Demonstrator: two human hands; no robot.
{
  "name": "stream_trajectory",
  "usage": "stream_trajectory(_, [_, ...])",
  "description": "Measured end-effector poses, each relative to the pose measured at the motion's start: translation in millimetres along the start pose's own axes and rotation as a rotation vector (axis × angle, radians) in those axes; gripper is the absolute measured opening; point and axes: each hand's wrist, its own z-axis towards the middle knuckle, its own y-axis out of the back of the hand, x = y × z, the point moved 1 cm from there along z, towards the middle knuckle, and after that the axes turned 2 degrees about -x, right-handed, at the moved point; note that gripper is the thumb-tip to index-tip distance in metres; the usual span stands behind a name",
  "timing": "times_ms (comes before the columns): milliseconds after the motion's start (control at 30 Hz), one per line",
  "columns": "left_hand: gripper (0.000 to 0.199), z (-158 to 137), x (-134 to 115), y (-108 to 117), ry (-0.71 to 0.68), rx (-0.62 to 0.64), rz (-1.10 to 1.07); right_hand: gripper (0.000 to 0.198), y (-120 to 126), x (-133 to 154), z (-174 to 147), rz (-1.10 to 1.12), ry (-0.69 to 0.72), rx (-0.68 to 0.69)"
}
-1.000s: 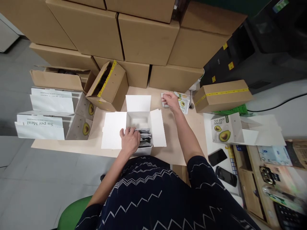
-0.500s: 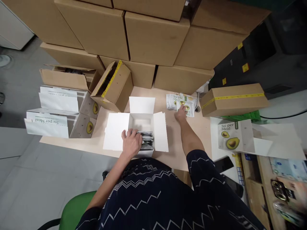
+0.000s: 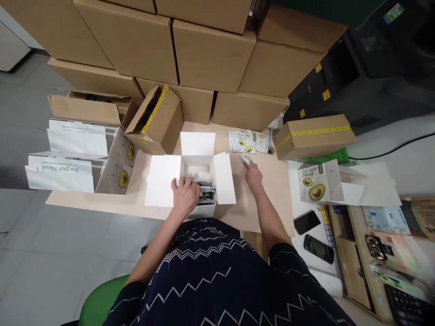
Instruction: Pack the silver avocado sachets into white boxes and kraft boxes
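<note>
An open white carton [image 3: 201, 211] stands on the table in front of me, its flaps folded outward. Several sachets [image 3: 207, 192] are packed upright in its near part. My left hand [image 3: 185, 195] lies over the carton's left side, fingers bent over the wall and beside the sachets; the fingertips are partly hidden. To the right of the carton, my right hand [image 3: 254, 176] pinches a small white sachet [image 3: 246, 159], tilted and seen nearly edge-on. Beyond it lies a pile of avocado-printed sachets [image 3: 244, 141] marked "Su-per Meal".
Printed white cartons [image 3: 113, 175] and an open brown box [image 3: 159, 120] stand at the left. Brown boxes [image 3: 214, 54] are stacked along the back. At the right are a taped brown box [image 3: 314, 136], another avocado carton [image 3: 314, 183] and two dark phones [image 3: 318, 249].
My right hand has lifted a sachet off the pile and drawn it back toward me. My left hand has stayed at the carton. The view has shifted slightly.
</note>
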Motion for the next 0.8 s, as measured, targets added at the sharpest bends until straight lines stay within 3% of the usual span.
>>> stream_trajectory(133, [0.037,0,-1,2,0.005,0.011,-0.028,0.054,59,5,-9,0.469,0.085,-0.17])
stream_trajectory(233, [0.038,0,-2,3,0.007,0.019,-0.034,0.054,97,24,-28,0.775,0.223,-0.255])
stream_trajectory(300, [0.038,0,-2,3,0.012,0.02,-0.037,0.055,116,47,-45,0.836,0.322,-0.253])
stream_trajectory(400, [0.038,0,-2,3,0.013,0.019,-0.048,0.049,129,88,-70,0.845,0.478,-0.124])
stream_trajectory(567, [0.04,-1,-2,2,-0.011,0.006,0.004,0.034,110,151,-85,0.617,0.729,0.141])
stream_trajectory(733, [0.039,-1,-2,1,-0.012,-0.002,0.005,0.029,70,189,-71,-0.064,0.802,0.323])
stream_trajectory(800, [0.038,-1,-2,2,-0.014,-0.002,-0.002,0.029,55,200,-65,-0.234,0.831,0.437])
